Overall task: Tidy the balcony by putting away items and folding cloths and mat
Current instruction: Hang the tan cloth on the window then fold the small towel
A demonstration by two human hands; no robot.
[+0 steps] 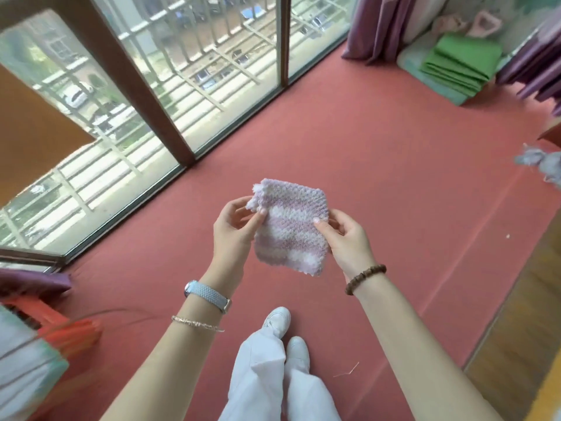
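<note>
A small fluffy cloth (290, 226) with pink and white stripes hangs folded in front of me, above the red floor mat (379, 177). My left hand (235, 229) pinches its upper left edge between thumb and fingers. On the other side my right hand (346, 238) pinches the right edge. The cloth's lower corner hangs free.
Glass sliding windows (151, 86) run along the left. A folded green cloth (461, 62) lies on a cushion at the back right beside purple curtains (376, 25). A grey rag (537, 161) is at the right edge. An orange stool (51, 320) stands at the lower left. My feet (285, 335) are below.
</note>
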